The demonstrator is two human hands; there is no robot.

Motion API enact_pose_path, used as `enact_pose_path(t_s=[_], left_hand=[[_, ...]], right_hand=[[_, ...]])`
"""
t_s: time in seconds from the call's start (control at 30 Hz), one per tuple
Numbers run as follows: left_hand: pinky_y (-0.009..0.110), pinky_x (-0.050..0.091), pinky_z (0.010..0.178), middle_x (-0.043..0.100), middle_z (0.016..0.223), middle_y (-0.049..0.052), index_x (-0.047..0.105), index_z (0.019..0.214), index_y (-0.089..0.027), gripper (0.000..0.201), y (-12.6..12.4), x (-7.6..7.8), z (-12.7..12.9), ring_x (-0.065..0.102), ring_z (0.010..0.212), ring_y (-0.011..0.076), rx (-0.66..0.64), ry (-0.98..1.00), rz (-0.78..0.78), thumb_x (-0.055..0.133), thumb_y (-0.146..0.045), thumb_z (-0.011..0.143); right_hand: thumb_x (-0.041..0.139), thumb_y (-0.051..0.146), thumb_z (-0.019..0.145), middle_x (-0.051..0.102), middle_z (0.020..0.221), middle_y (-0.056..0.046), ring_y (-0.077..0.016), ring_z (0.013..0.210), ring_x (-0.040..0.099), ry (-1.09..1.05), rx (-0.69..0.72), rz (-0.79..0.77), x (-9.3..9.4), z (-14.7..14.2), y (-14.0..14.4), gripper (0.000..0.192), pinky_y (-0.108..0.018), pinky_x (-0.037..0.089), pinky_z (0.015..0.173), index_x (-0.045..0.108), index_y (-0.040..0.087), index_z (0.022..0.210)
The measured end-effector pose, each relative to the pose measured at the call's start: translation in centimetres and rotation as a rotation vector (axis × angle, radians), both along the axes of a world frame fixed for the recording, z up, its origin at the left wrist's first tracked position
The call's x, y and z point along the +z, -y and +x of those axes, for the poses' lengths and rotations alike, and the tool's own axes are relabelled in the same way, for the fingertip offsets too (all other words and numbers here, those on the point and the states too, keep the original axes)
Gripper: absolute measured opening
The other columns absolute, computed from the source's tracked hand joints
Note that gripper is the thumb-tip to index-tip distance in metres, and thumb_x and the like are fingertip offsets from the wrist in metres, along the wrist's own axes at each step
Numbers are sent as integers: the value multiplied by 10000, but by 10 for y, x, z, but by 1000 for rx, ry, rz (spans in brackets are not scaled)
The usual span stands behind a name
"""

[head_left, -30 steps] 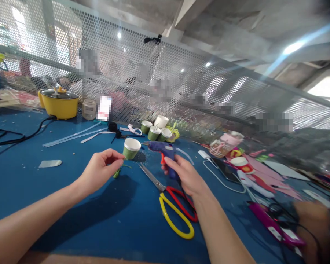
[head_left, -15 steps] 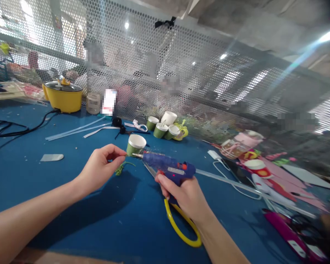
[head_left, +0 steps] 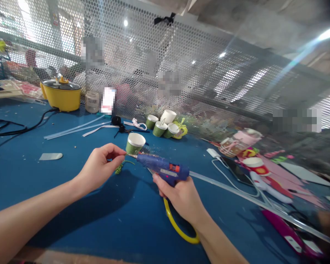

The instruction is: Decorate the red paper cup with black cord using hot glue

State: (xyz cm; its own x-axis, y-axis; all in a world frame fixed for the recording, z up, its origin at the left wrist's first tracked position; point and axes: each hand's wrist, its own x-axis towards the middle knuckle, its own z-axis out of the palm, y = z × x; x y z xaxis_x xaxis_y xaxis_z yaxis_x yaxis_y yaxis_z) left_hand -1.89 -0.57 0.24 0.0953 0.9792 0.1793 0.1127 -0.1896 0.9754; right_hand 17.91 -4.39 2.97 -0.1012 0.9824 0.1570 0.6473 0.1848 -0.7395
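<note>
My right hand (head_left: pixel 178 196) grips a blue glue gun (head_left: pixel 163 167), with a long clear glue stick (head_left: pixel 236 191) running out of its back. The gun's metal nozzle points left and almost meets the fingertips of my left hand (head_left: pixel 103 165). That hand is closed in a pinch; what lies between thumb and finger is too small to make out. Just below those fingertips is a small green leafy sprig (head_left: pixel 118 169) with a thin curved stem. A green-and-white paper cup (head_left: pixel 135 146) stands behind the nozzle. Scissors with a yellow handle (head_left: pixel 176 223) lie partly hidden under my right hand.
Several small green cups (head_left: pixel 160 129) are grouped near the perforated metal screen (head_left: pixel 143 73). A yellow electric pot (head_left: pixel 62 96) and a glass jar (head_left: pixel 92 102) stand back left. On the right lie a dark phone (head_left: pixel 238 171), a white cable and a magenta tool (head_left: pixel 282 231).
My right hand has brought the glue gun slightly left and down, its nozzle now nearer the left fingertips. My left hand has barely moved in view.
</note>
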Motion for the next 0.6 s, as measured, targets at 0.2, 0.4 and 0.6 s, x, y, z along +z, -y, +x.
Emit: enact_pose_path(t_s=[0.2,0.4,0.6], left_hand=[[178,277,395,504,532,-39,583,752,-148,112,1,1,0,387,435,57,-3,-15,9,569,-243,695],[185,260,391,475,504,-51,580,748,-149,128,0,2,1,360,416,56,-2,-1,-6,572,-260,685],[182,247,381,455,488,-57,576,738,-152,123,0,2,1,342,406,53,-3,1,-4,574,-262,682]], right_hand=[[507,362,746,516,424,12,-119,415,511,15,12,5,-1,1,0,265,-219,441,454,530,184,550],[511,352,741,510,412,15,-120,400,505,17,-5,0,-2,2,0,264,-224,439,444,520,190,534],[512,359,732,507,404,14,-124,398,503,8,-7,4,-1,1,0,272,-233,444,445,519,193,517]])
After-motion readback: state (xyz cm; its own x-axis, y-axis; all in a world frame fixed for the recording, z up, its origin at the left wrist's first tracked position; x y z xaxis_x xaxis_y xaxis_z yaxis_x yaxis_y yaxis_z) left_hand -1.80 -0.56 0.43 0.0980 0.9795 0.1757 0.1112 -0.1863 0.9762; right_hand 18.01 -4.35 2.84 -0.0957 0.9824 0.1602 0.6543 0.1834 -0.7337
